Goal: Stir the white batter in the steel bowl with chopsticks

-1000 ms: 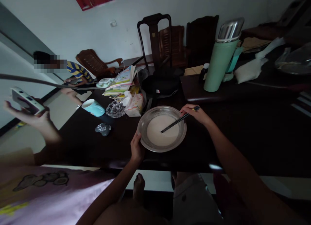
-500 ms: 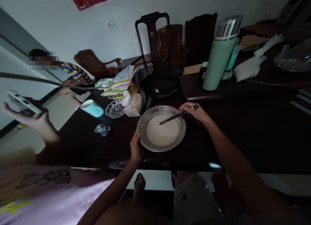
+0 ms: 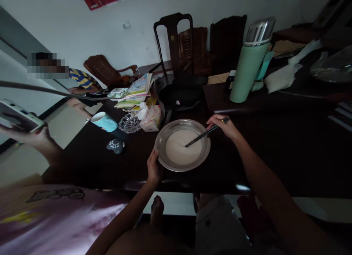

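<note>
- Dark, glossy wooden bench (image 3: 275,152) spans the whole view and carries everything; its near edge runs just in front of the person's knees.
- Purple cloth (image 3: 55,222) fills the lower left corner, below the bench edge.
- Black high-backed wooden chair (image 3: 173,38) stands at the far side, with brown chairs beside it.
- Tall mint-green vacuum flask with a steel cap (image 3: 249,64) stands upright well beyond the bowl, away from the elbows.
- Round shallow steel bowl of pale, creamy batter (image 3: 182,145) sits flat on the bench near its front edge, directly before the person, within easy reach of both arms.
- Stack of colourful children's books (image 3: 134,93) lies left of the bowl, at the back.
- Right hand (image 3: 222,126) is closed in a pinch round the upper ends of a pair of dark chopsticks (image 3: 205,134), which slant down over the right rim so the tips dip into the batter.
- Left hand (image 3: 154,168) is curled over the bowl's near-left rim, thumb on top, gripping it; judging by the hold, it steadies the bowl against the pull of the sticks.
- Another person's hand (image 3: 33,137) at the far left holds a white phone (image 3: 18,115) up, clear of the bench.
- Sky-blue mug (image 3: 104,121) lies tipped on its side.
- White tissue packet (image 3: 150,117) and a cut-glass dish (image 3: 129,123) sit just left of the bowl.
- Small grey spotted object (image 3: 116,146) rests nearest the left wrist.
</note>
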Motion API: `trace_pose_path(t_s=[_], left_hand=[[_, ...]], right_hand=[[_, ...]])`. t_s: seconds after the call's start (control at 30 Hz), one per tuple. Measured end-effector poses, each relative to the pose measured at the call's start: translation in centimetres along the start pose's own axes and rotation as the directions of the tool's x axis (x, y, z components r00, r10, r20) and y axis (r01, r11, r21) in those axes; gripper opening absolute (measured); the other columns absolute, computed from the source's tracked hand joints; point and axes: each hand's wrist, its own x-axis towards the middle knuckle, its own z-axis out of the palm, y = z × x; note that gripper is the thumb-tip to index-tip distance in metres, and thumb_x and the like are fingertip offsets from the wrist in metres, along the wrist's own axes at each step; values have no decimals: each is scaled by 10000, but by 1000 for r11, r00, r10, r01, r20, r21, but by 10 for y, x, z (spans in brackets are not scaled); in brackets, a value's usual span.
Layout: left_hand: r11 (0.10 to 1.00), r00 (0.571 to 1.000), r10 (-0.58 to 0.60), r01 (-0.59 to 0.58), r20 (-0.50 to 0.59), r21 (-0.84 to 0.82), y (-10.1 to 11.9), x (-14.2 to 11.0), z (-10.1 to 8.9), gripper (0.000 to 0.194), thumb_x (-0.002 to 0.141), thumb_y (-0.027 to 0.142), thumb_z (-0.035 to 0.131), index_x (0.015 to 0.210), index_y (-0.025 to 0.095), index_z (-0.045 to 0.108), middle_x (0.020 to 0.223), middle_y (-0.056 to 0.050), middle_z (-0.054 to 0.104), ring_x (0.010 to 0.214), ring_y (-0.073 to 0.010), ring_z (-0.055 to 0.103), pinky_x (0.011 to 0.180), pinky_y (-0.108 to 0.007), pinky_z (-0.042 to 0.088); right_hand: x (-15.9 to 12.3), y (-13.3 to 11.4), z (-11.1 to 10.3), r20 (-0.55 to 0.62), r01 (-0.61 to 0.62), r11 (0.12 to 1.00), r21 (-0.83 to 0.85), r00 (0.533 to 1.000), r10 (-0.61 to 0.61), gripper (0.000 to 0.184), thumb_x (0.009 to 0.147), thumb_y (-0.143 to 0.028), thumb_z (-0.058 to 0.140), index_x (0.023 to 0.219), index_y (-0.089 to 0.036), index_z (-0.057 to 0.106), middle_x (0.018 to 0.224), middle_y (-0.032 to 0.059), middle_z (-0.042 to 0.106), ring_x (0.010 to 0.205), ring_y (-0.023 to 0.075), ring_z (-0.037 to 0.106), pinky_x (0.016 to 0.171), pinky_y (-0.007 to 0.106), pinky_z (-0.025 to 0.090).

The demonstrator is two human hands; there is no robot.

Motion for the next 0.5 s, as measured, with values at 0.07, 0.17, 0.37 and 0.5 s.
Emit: trace_pose_path(t_s=[0.07, 0.17, 0.37, 0.5], left_hand=[[1000, 1000, 4, -4, 2, 1, 0, 0, 0, 511, 732, 403, 726, 1188, 177, 694, 1190, -75, 698, 1199, -296, 579, 1031, -369, 428], [1000, 1000, 20, -20, 20, 6, -1, 1, -1, 513, 741, 402, 718, 1197, 169, 688, 1205, -87, 690, 1196, -304, 578, 1020, -374, 437], [1000, 1000, 18, -19, 16, 6, -5, 3, -4, 524, 749, 418, 710, 1214, 178, 680, 1218, -88, 683, 1208, -299, 572, 1033, -377, 426], [1000, 1000, 12, -12, 22, 16, -4, 3, -5, 517, 754, 409, 703, 1222, 191, 675, 1199, -75, 693, 1194, -290, 584, 1029, -374, 431]], right_hand=[[0, -1, 3, 75, -1, 1000, 11, 997, 0, 395, 848, -578, 598, 791, -205, 714, 697, 35, 733, 662, 181, 672, 651, 298, 493], [0, -3, 5, 96, 27, 1000, -16, 995, -26, 392, 833, -580, 615, 788, -206, 722, 774, 43, 748, 749, 195, 689, 699, 308, 508], [0, 1, -1, 23, 7, 1000, -5, 1000, -7, 367, 889, -533, 564, 818, -208, 718, 679, 29, 725, 669, 172, 669, 681, 299, 490], [1, 2, 4, 116, -1, 1000, -18, 993, 3, 352, 871, -526, 590, 834, -203, 723, 780, 50, 749, 747, 187, 685, 674, 297, 485]])
